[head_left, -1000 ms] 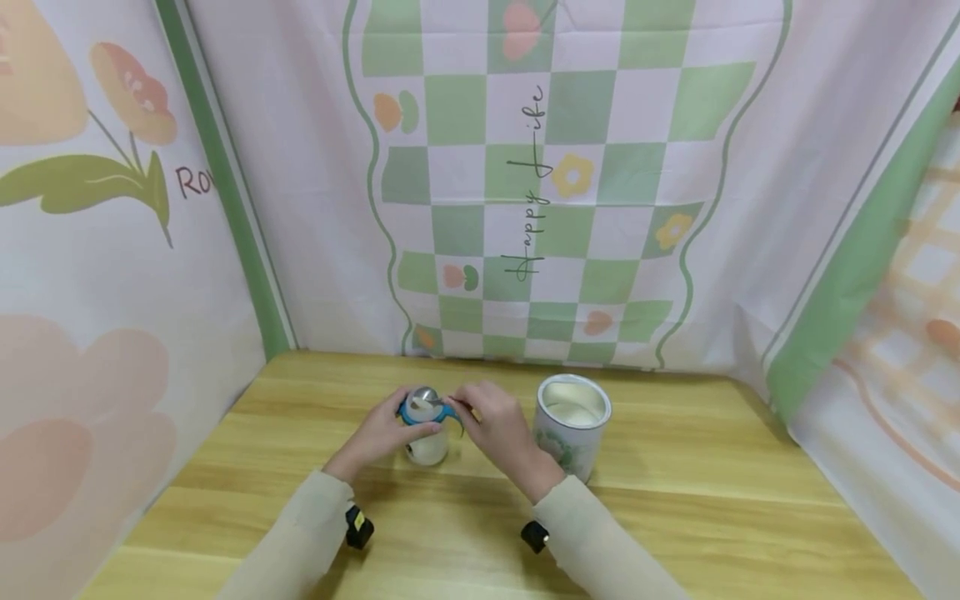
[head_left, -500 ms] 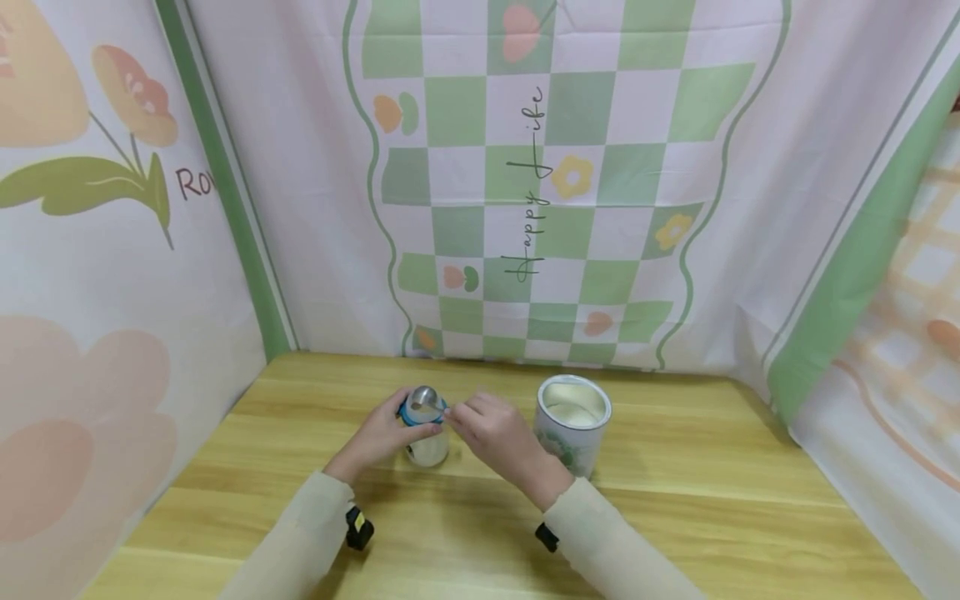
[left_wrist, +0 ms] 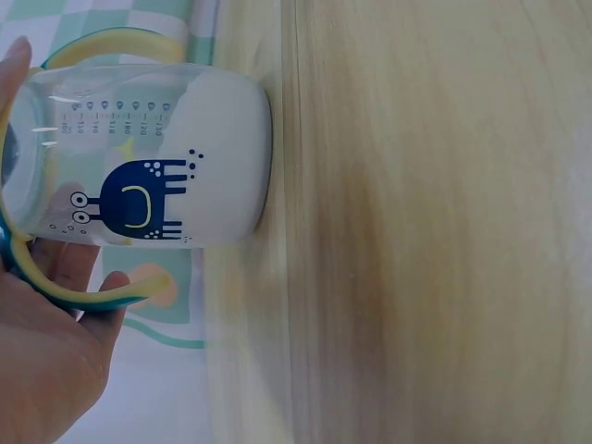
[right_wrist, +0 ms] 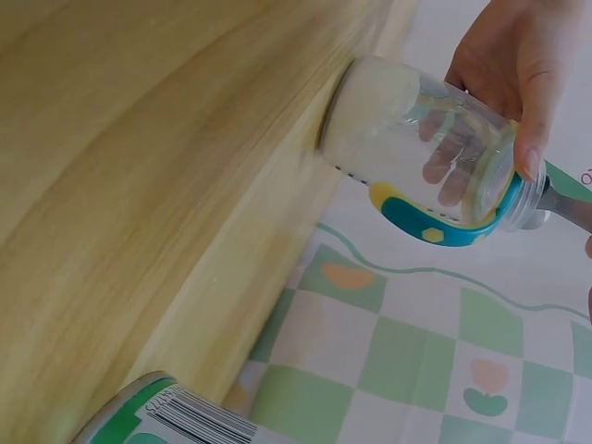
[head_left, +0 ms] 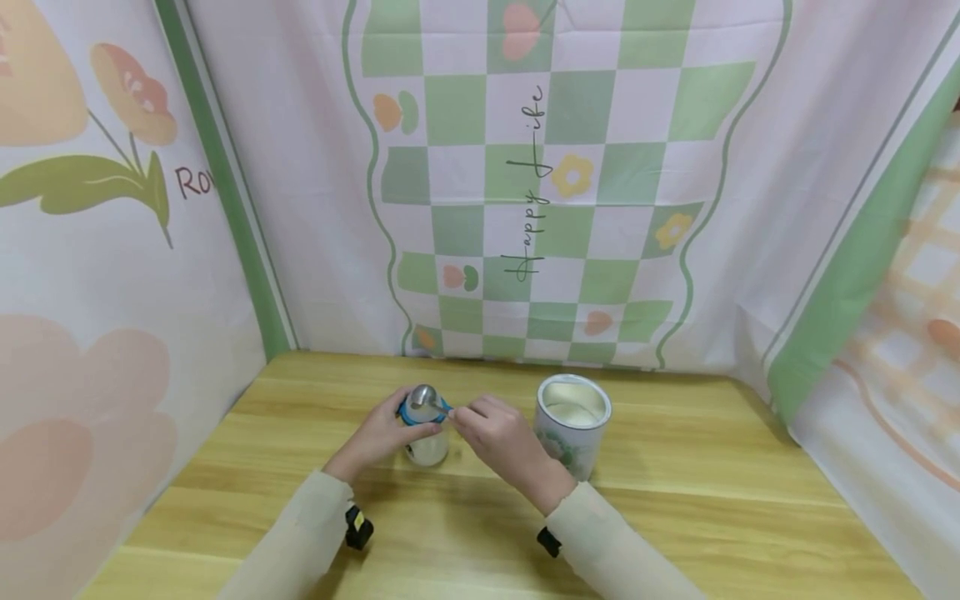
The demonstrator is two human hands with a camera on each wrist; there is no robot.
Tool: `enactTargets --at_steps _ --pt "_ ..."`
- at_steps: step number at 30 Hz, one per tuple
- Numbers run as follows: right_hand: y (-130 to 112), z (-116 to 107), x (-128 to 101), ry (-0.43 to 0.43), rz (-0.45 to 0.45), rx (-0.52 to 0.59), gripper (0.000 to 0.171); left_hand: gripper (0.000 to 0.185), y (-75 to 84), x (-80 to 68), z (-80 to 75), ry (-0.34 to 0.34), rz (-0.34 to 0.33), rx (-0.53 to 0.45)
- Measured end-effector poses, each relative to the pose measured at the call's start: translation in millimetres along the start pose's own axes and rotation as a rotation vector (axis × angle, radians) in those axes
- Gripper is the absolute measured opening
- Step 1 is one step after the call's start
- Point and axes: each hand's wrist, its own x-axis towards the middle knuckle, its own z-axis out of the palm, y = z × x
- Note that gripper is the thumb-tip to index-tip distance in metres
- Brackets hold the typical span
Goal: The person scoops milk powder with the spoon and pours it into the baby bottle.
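A clear baby bottle with a teal collar and handles stands on the wooden table, with white powder in its bottom. My left hand grips it around the upper part; its fingers show through the glass. My right hand pinches the handle of a metal spoon, whose bowl lies over the bottle's mouth. The spoon handle juts out past the collar in the right wrist view.
An open round tin with white powder inside stands just right of my right hand; its barcode label shows in the right wrist view. Printed cloth walls close off the table at the back and both sides.
My right hand has drawn slightly back toward me, still holding the spoon over the bottle's mouth. The left hand, bottle and tin have stayed put.
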Motion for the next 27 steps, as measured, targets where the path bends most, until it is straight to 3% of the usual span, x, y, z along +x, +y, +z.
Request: enactTargets --at_steps 15,27 --pt "-1.3 2.1 1.4 0.026 0.005 -0.01 0.013 0.067 1.5 -1.3 -0.8 0.0 -0.012 0.01" --pt "-0.6 0.4 3.3 0.03 0.08 0.007 0.013 0.067 0.3 -1.2 -1.0 -0.021 -0.018 -0.007"
